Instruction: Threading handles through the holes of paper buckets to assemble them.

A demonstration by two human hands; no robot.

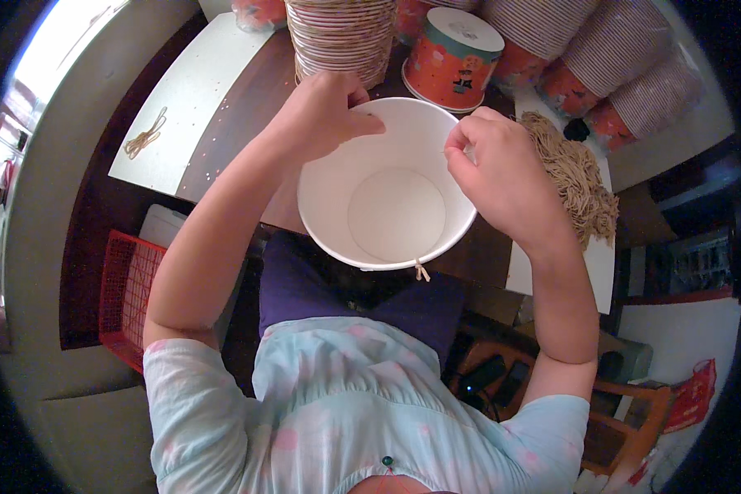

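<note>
White paper bucket rim pinched by both hands, string barely visible.

Dim indoor light, bright glare upper left, heavy fisheye bending and dark rim.

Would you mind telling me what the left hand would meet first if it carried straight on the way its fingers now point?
The left hand pinches the far rim of the white paper bucket, fingers pointing across the opening. Going straight on, it would probably meet the right hand at the opposite rim, though depth is hard to judge.
</note>
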